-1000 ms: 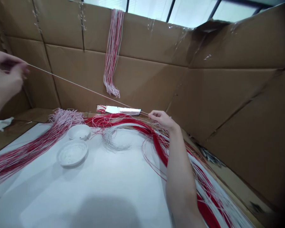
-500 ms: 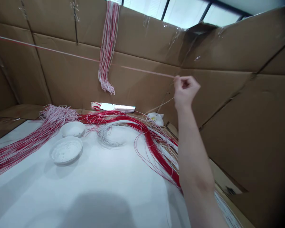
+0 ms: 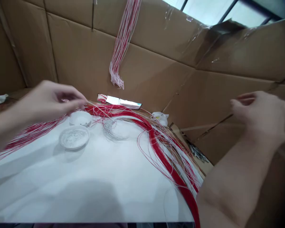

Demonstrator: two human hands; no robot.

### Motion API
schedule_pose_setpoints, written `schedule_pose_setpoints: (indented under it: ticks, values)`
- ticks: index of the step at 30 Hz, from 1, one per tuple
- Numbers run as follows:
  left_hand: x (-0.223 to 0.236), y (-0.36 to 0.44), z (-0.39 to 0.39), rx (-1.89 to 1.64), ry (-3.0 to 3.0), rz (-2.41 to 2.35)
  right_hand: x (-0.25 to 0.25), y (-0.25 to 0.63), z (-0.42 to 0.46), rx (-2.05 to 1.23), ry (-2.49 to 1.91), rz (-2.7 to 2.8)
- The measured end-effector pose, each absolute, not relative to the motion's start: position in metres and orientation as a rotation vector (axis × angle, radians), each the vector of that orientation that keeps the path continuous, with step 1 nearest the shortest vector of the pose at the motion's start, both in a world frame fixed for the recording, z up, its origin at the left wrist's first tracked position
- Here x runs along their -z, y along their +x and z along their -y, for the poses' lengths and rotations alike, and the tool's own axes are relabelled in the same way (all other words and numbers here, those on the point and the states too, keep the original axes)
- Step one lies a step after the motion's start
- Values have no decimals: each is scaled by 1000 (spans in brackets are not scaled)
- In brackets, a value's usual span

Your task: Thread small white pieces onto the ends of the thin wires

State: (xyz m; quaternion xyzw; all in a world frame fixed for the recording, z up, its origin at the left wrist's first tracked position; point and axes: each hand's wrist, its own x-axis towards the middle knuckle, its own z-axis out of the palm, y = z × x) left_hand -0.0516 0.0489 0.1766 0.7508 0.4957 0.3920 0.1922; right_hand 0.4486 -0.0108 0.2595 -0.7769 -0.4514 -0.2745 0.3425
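Observation:
My left hand [image 3: 59,98] is at the left, over the bowls, with thumb and fingers pinched on a thin pale cord [image 3: 95,104]. The cord runs off right and downward, then blurs over the white table. At the right my right hand [image 3: 261,114] is raised in front of the cardboard, its thumb and forefinger closed together. A faint, blurred pale line passes close to it, seemingly the same cord; the fingertips are smeared by motion. Below lie a thick bundle of red cords [image 3: 156,148] and a curl of thin grey-white strands [image 3: 111,130].
Two white bowls, a rear one [image 3: 80,118] and a front one [image 3: 74,137] with white contents, stand on the white table [image 3: 109,171]. Red-and-white cords [image 3: 124,41] hang on the cardboard wall [image 3: 73,47]. A white plastic bag [image 3: 161,117] lies at the back.
My left hand has come into view at the left. My right hand has moved right and lower. The cord, taut across the upper view before, now hangs lower and looks slack; the view has shifted.

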Motion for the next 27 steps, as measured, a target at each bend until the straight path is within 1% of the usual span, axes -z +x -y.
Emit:
schedule_pose_setpoints:
  ticks: [1, 3, 5, 7, 8, 10, 15, 20, 23, 27]
  values:
    - [-168, -38, -44, -1043, 2170, -1275, -251, 426, 6, 654, -1944, 1207]
    - [-151, -17, -38, -947, 2221, -1081, -232, 369, -3, 487, -1787, 1483]
    - [-133, -2, -37, -995, 2238, -1009, -208, 308, -7, 251, -1613, 1790]
    - [-117, 4, -39, -1030, 2275, -973, -183, 255, -7, -136, -1272, 2182]
    - [-111, 6, -40, -1051, 2291, -964, -170, 234, -6, -297, -1178, 2282]
    - [-102, 6, -42, -1072, 2294, -958, -146, 206, -5, -455, -1118, 2289]
    - [-91, 3, -39, -1108, 2140, -963, -103, 190, -10, -489, -1135, 2115]
    - [-83, 6, -33, -1065, 2109, -955, -78, 193, -11, -845, -1047, 1849]
    - [-78, 6, -30, -1034, 2164, -930, -66, 200, -6, -939, -1073, 1774]
    - [-72, 5, -26, -962, 2369, -881, -55, 214, 1, -965, -1121, 1768]
